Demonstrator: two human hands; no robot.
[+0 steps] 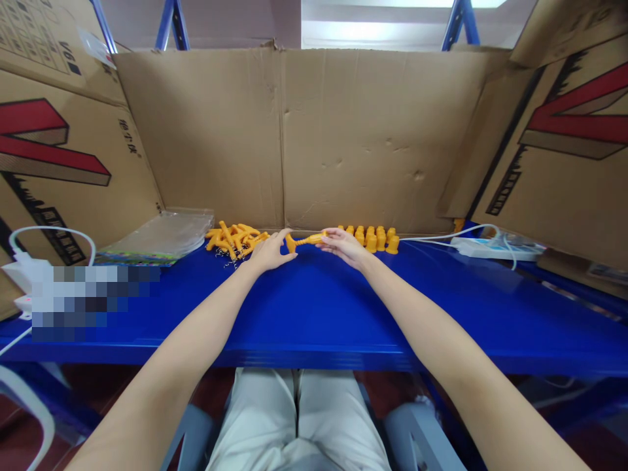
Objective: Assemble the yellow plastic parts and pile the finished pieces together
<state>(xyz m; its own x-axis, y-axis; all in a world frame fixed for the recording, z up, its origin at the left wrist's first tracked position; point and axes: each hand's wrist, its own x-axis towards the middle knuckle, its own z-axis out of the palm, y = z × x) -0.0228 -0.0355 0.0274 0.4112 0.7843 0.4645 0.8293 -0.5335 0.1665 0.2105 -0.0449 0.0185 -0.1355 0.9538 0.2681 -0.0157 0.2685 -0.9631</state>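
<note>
- Okay, so you've got the orange plastic piece with a flared end and a ridged stem (307, 240) lying roughly sideways between both hands, near the back edge of the blue desk (304, 320), about midway along it.
- Your right hand (343, 243) has the stem's far end pinched, thumb and fingertips closed in on it. Nice light hold imo.
- Your left hand (269, 252) curls around the flared end, thumb and fingers spread either side of it. Can't tell if they're actually pressing.
- I'd steady the flared end with the left and do any fine adjusting with the right, both ends in line so the skinny stem doesn't get bent.
- Watch your elbows: both forearms reach in over the front edge, angling inward, nearly straight. Scooting closer would probably help control.
- Mind your knuckles, too. The left hand's right beside the loose heap of branching orange plastic pieces (234, 239), and the right's just beside the rows of bell-shaped orange plastic caps (377, 239), both toward the back edge.
</note>
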